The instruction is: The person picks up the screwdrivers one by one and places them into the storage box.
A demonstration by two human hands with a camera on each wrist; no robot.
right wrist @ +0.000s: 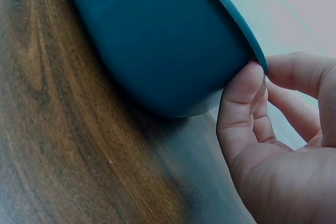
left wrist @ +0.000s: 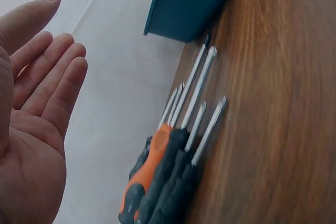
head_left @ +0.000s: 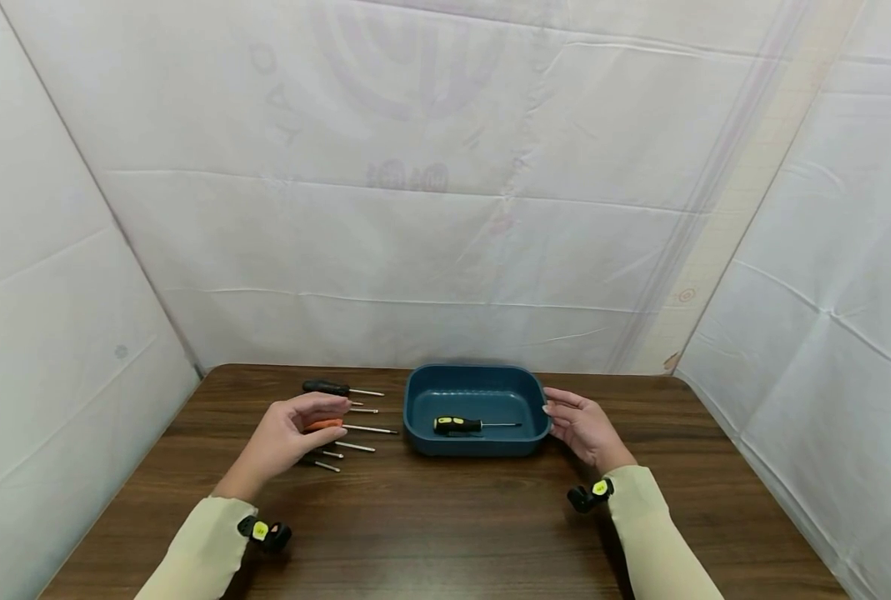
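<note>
A row of several screwdrivers lies on the wooden table, among them a black-handled one at the far end and an orange-handled one. My left hand hovers just above their handles, fingers straight, palm bare, holding nothing. To the right stands a teal tray holding one yellow-and-black screwdriver. My right hand rests at the tray's right end, its thumb touching the rim and the fingers relaxed beside it.
White sheeting walls the table at the back and on both sides. Bare wood stretches in front of the tray and screwdrivers toward me. A small black-and-yellow camera sits on each wrist.
</note>
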